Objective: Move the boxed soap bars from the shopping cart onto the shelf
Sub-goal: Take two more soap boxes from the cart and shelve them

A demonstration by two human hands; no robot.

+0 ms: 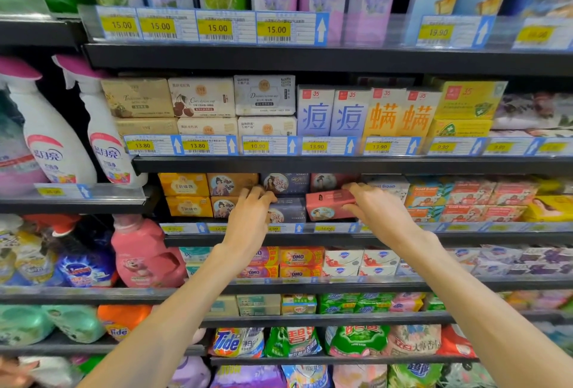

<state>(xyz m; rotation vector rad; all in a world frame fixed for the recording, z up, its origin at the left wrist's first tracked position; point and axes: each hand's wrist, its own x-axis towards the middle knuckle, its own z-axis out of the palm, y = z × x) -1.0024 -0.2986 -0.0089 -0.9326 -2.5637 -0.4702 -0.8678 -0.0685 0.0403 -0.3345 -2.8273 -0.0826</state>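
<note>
Fingers (352, 186) of the right hand (381, 210) pinch a rectangular red cardboard soap box (328, 205).

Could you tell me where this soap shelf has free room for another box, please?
A dark gap above the tilted pink box, right of the upper pink box, before the white soap box. Elsewhere the shelf is packed.

Both forearms (483, 310) bare, no sleeves or jewellery.
</note>
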